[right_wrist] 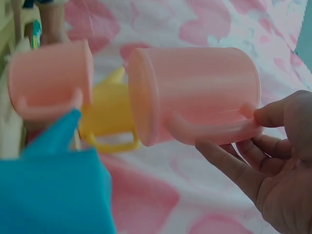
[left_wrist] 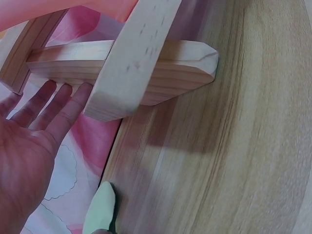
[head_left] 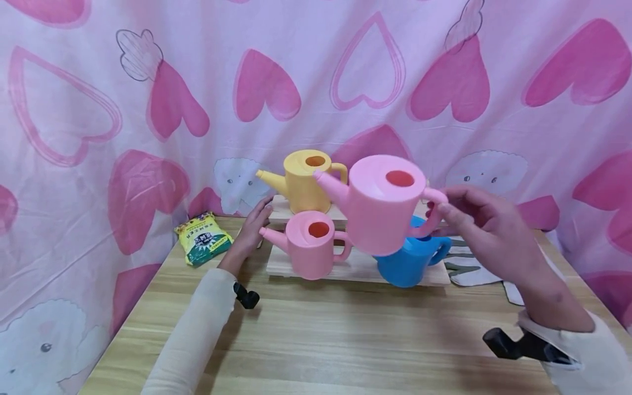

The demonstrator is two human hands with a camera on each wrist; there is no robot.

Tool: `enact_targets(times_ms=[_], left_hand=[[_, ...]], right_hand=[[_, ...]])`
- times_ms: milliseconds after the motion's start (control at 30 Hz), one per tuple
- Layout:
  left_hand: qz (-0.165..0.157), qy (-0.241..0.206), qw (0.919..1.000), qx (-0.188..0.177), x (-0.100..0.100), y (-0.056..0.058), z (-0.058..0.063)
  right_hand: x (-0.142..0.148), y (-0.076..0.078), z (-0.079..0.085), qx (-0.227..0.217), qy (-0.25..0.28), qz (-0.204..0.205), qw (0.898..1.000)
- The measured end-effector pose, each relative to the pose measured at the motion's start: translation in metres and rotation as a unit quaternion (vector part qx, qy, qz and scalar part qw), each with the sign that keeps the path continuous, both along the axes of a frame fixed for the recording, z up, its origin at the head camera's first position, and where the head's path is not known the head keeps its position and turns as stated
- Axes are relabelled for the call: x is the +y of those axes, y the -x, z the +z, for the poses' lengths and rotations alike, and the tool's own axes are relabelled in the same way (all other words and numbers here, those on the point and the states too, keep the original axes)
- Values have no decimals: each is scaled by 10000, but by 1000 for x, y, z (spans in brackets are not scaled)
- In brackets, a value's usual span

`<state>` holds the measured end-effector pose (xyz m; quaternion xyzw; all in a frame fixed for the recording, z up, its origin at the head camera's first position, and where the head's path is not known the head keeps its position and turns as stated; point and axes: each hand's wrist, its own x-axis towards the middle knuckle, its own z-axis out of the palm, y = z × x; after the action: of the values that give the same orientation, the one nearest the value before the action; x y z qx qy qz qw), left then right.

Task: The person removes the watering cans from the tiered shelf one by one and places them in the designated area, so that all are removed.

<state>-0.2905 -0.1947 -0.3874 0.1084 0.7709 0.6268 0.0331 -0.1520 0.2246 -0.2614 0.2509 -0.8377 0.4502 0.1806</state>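
My right hand (head_left: 498,236) pinches the handle of a light pink watering can (head_left: 382,214) between thumb and fingers. The can hangs in the air, its spout to the left. Below and behind it, a blue watering can (head_left: 402,264) stands partly hidden on the lower step of a two-step wooden stand (head_left: 357,271). A second pink watering can (head_left: 310,255) is on that step at left, and a yellow one (head_left: 306,189) occupies the upper step. At the stand's left end, my left hand (left_wrist: 24,156) touches the wooden side with extended fingertips.
A yellow and green packet (head_left: 203,241) lies on the wooden table (head_left: 316,340) at the left. Pale gloves (head_left: 476,271) lie right of the stand. A pale green rounded object (left_wrist: 101,207) shows near the left hand. A heart-patterned curtain (head_left: 316,71) hangs behind.
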Motion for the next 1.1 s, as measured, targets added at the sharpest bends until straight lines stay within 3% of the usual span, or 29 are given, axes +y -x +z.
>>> enact_targets(times_ms=[100,267,400,567,667,833,967,1100], left_hand=[[-1,17,10000,5,-1,3,-2],[4,4,10000,45,-6,19,-20],[30,-77,9999,121,-9,26,-30],[75,-50,9996,268,-8,25,-34],[49,-23,9997,245,-6,18,-25],[-24,85,9999,51,-1,2,-2],[-21,41,10000,76,0,1,-1],[-2,36,9999,116,-1,2,-2]], right_hand=[[-9,-8,-4,-191,117,505,9985],[-26,-18,-15,-486,167,1184,9916],[-38,-23,-28,-863,116,1518,9846],[-53,-28,-50,-1721,58,1720,9699],[-61,-29,-64,-2246,61,1885,9560],[-73,-30,-90,-2620,113,2069,9426],[-82,-29,-108,-2937,-20,2121,9321],[-91,-27,-128,-3009,-118,2181,9283]])
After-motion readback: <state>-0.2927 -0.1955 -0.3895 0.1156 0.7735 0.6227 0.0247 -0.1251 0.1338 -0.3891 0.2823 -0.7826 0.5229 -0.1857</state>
